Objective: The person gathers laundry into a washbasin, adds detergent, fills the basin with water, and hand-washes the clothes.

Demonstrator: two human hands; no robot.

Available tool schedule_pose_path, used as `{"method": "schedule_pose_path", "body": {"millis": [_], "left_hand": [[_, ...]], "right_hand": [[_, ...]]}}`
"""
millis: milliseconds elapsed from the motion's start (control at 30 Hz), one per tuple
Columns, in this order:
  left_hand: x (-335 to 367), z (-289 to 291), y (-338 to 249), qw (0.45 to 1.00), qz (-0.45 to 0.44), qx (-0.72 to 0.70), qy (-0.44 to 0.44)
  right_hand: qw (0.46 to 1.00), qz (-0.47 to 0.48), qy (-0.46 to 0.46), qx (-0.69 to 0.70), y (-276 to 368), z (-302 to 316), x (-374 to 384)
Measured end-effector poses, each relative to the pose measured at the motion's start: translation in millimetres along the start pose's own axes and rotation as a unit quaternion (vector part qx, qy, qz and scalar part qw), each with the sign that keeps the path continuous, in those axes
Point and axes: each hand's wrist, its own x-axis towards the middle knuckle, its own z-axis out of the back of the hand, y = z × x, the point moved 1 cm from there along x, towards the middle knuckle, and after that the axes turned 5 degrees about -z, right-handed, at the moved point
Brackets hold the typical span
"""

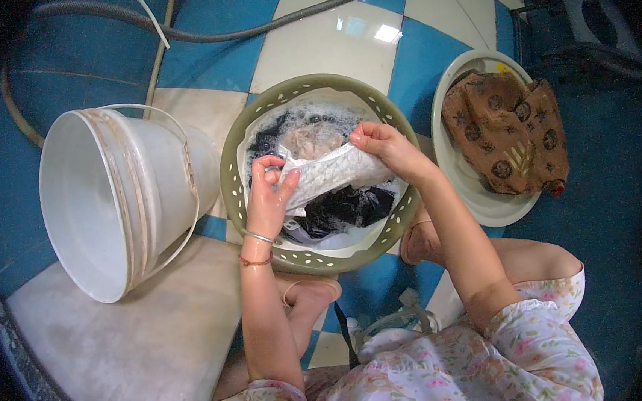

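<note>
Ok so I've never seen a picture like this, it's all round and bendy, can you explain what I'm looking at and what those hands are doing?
This is one picture from a wide fisheye camera worn on a person's head, looking down, so straight lines bend near the rim. No machine here: the two arms coming in from below are the wearer's own. The left hand and right hand together grip a pale wet cloth, stretched between them over a green basin holding soapy water and dark laundry. On the blue and white tiled floor, a white bucket lies tipped on its side to the left. To the right a pale bowl holds a brown patterned garment. A hose runs across the top.
</note>
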Motion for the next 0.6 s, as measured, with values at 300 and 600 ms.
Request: {"method": "schedule_pose_path", "body": {"millis": [300, 600], "left_hand": [[-10, -6, -20, 0.908, -0.171, 0.382, -0.025], [-39, -63, 28, 0.994, 0.004, -0.099, -0.050]], "right_hand": [[0.971, -0.137, 0.040, 0.192, 12, -5, -11], [0.938, -0.039, 0.131, 0.317, 6, -30, -23]]}}
